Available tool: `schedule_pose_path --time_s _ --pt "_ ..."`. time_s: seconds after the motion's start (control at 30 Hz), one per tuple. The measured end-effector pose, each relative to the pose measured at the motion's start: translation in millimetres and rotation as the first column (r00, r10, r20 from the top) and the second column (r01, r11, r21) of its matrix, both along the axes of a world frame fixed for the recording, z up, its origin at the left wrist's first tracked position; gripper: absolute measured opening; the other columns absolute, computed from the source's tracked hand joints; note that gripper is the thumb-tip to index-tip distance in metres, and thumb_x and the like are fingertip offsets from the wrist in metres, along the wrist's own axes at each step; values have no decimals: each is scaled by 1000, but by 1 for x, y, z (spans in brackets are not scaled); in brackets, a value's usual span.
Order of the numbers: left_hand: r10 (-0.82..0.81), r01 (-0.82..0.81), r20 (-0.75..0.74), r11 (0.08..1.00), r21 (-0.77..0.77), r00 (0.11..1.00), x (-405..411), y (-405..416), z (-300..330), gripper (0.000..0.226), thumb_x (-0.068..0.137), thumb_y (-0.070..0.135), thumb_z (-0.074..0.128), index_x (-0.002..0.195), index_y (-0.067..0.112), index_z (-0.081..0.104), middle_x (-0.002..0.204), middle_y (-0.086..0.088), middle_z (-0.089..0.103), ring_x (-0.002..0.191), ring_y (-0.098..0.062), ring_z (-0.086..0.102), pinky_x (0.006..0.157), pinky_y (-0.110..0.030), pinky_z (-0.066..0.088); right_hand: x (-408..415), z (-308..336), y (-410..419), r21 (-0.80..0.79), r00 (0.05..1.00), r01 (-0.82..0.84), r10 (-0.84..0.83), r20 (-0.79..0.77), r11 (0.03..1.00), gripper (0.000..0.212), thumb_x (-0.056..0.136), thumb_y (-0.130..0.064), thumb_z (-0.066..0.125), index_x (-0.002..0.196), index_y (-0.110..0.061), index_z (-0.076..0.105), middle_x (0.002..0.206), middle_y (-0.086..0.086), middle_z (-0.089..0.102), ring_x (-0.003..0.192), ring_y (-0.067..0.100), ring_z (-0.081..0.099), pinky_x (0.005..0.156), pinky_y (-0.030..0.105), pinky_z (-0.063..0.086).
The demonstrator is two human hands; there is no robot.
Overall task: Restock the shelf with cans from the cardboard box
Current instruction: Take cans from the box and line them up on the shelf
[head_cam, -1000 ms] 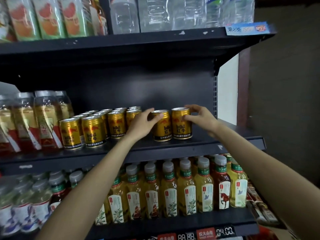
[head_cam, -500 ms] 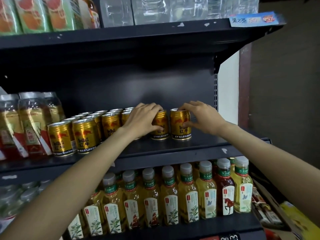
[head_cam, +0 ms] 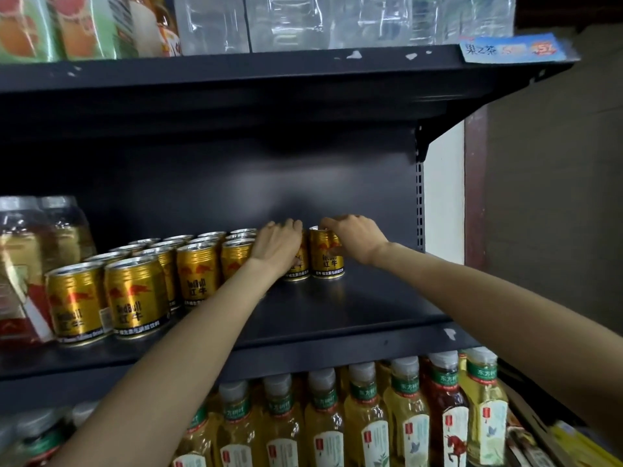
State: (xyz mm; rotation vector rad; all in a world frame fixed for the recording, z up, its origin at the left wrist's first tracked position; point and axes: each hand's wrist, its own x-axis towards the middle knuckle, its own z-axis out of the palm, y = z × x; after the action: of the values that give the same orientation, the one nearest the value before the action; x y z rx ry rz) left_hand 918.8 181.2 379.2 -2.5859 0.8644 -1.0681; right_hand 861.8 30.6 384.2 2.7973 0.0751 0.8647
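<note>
A: Where are the cans the hands are on?

B: Two gold cans stand upright, touching each other, deep on the middle shelf [head_cam: 354, 308]. The right can [head_cam: 326, 256] shows its label; the left can [head_cam: 298, 264] is mostly hidden behind the left hand [head_cam: 278, 246].

A: How are the hands set?

B: The left hand is wrapped over the top and side of its can, fingers curled around it. The right hand [head_cam: 357, 239] lies on the top rim of the right can, fingers bent down over it and the thumb on the side.

A: Can you read anything?

B: The right can carries two red Chinese characters and a line of small print near the base, too small to make out. The other gold cans [head_cam: 135, 291] in rows just to the left read "RedBull" over the same red characters, with a red bull picture.

A: What else is around?

B: Left of those rows, shrink-wrapped bottles [head_cam: 30, 261] with red and white labels. The shelf to the right of the two cans is bare. Below are tea bottles [head_cam: 367, 419] with green neck bands and white labels, one showing a red horse. Above, clear water bottles [head_cam: 303, 21] and green and orange packs [head_cam: 60, 25], plus a blue price tag [head_cam: 512, 48] with Chinese writing.

A: Anything blocking the view?

B: Both forearms cross the lower shelf's front.
</note>
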Motion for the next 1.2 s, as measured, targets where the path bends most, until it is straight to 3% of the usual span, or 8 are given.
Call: schedule_pose_path --time_s 0.23,0.37,0.67,0.77,0.87,0.97,1.07,1.2 --pt "141 -152 134 986 73 981 15 -15 -12 30 92 -1 40 122 -3 40 122 -18 52 110 -31 54 91 -36 40 32 1 -4 37 999 -33 33 -4 999 53 86 -30 64 132 -18 41 124 11 60 111 32 57 88 42 46" --pt "202 -230 210 966 118 957 24 -16 -17 29 96 4 31 123 -3 38 123 -19 51 110 -32 54 92 -39 40 44 -2 0 54 999 -42 42 15 998 51 85 -31 65 129 -18 43 122 11 61 110 31 58 88 40 45" --pt "377 -428 241 879 211 894 31 -20 -16 44 96 18 43 130 -6 30 128 -20 49 116 -33 52 97 -43 43 63 -3 -1 48 997 -67 64 49 997 49 83 -36 66 124 -18 46 116 9 64 105 29 60 93 37 41" --pt "252 -295 219 936 191 943 18 -19 -13 45 94 16 46 132 -3 35 128 -18 51 115 -31 51 93 -38 41 61 -6 -7 136 993 -120 116 36 983 54 82 -38 67 127 -17 46 124 9 59 111 28 56 94 38 42" --pt "-46 36 196 998 58 980 -1 0 8 33 95 23 43 125 11 47 125 -10 56 116 -28 51 95 -36 37 55 -7 -16 194 986 -164 160 38 967 57 81 -37 68 130 -16 46 128 9 55 114 30 54 92 39 43" --pt "-194 194 62 981 0 979 0 32 32 35 93 35 44 124 21 53 126 -3 58 116 -24 52 97 -35 36 54 -9 -18 247 978 -209 207 33 946 56 82 -29 69 131 -17 46 128 9 54 113 29 54 90 38 44" --pt "-55 56 -214 998 -2 975 11 48 39 45 91 44 47 133 29 47 136 1 51 120 -24 49 93 -37 41 56 -10 -15 313 968 -244 252 14 918 58 81 -21 69 134 -16 45 128 10 54 111 28 55 92 38 44" --pt "-19 9 -503 1000 -23 864 17 45 42 42 97 41 32 136 31 45 145 4 43 127 -24 44 99 -38 38 59 -12 -14 371 964 -253 265 18 893 59 83 -15 68 137 -16 44 133 10 53 115 28 53 95 37 44"
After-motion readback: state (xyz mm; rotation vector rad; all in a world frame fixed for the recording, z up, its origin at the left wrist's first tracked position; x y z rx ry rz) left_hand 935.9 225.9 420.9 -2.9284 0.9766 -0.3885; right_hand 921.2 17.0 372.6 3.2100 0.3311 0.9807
